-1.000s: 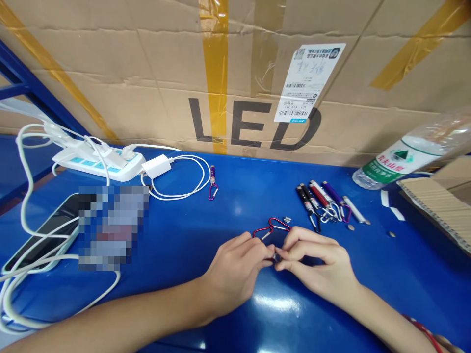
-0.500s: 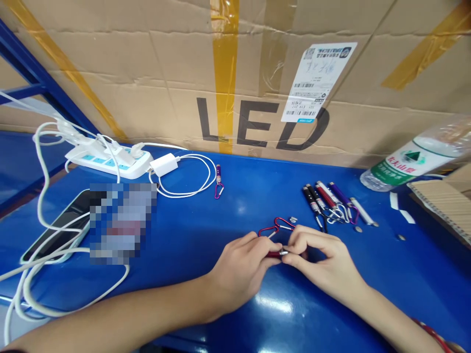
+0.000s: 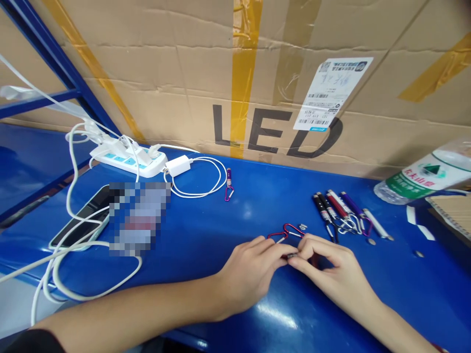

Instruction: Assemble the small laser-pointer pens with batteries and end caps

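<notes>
My left hand (image 3: 253, 274) and my right hand (image 3: 331, 272) meet on the blue table (image 3: 257, 206), fingertips pinched together on a small keychain flashlight (image 3: 292, 255) whose silver end shows between them. A red carabiner clip (image 3: 285, 231) lies just beyond the fingers, with a small silver part (image 3: 302, 227) beside it. Several finished keychain flashlights (image 3: 342, 211) in black, red, purple and silver lie in a row to the right. One purple keychain flashlight (image 3: 228, 184) lies alone further back.
A large cardboard box (image 3: 257, 73) marked LED stands along the back. At the left are a white power strip (image 3: 128, 159), a charger with looped cable (image 3: 195, 176), and a phone (image 3: 79, 220). A plastic bottle (image 3: 423, 176) lies at the right near corrugated cardboard (image 3: 452, 208).
The view has shifted, so everything sits further right and lower. Both hands stay pinched together on the small flashlight with only slight finger movement.
</notes>
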{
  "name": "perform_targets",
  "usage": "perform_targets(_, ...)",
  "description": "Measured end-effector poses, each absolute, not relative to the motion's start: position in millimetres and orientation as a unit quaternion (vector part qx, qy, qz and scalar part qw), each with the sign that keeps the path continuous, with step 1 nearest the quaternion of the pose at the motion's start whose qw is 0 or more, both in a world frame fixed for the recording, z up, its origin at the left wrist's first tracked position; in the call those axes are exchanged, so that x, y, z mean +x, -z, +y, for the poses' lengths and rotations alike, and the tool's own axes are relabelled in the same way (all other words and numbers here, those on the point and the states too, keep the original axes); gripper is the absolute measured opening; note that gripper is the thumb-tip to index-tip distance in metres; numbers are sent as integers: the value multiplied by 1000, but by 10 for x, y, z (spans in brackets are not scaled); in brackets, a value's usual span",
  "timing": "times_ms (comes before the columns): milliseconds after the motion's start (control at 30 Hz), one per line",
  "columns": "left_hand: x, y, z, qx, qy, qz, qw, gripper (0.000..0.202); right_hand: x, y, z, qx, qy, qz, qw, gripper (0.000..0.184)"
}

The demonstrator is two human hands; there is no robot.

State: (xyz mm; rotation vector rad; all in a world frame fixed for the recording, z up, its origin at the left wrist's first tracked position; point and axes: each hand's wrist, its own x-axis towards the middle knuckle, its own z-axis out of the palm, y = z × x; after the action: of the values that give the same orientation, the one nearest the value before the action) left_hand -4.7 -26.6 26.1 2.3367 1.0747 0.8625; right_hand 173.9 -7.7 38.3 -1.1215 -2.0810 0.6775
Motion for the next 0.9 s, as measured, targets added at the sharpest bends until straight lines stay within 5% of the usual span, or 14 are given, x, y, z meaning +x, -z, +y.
perform_targets(467, -78, -275, -254, 854, -292, 357, 241, 26, 1752, -415, -48, -487, -353, -745, 290, 42)
perform_targets(900, -75, -226, -242, 847, -304, 360, 246, 18, 1740, -406, -49, -478, -318, -775, 265, 45)
